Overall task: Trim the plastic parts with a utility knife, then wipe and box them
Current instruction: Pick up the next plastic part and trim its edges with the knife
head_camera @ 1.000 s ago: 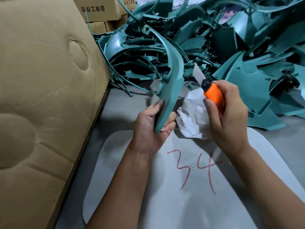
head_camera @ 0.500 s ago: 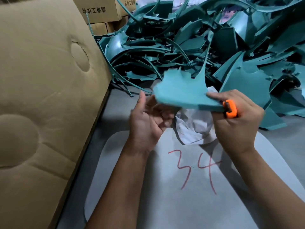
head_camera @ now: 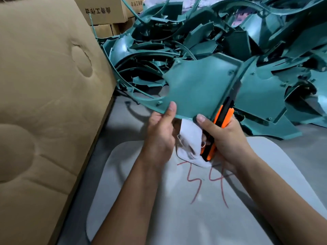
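Observation:
A flat teal plastic part (head_camera: 198,85) is held up in front of me, its inner face toward the camera. My left hand (head_camera: 160,133) pinches its lower left edge with the thumb on top. My right hand (head_camera: 224,138) grips an orange and black utility knife (head_camera: 220,121), thumb pressed on the part's lower edge, and the knife runs along the part's right rim. A crumpled white cloth (head_camera: 191,145) sits between and below my hands; whether a hand holds it is unclear.
A big heap of teal plastic parts (head_camera: 230,36) fills the back and right. A large padded brown carton wall (head_camera: 44,103) stands at the left, with printed cardboard boxes (head_camera: 102,13) behind. A grey board marked "34" (head_camera: 194,200) lies below my arms.
The teal part has been turned from edge-on to flat, facing me and raised. My right hand has shifted the knife up against the part's right edge. My left hand regripped the lower left edge.

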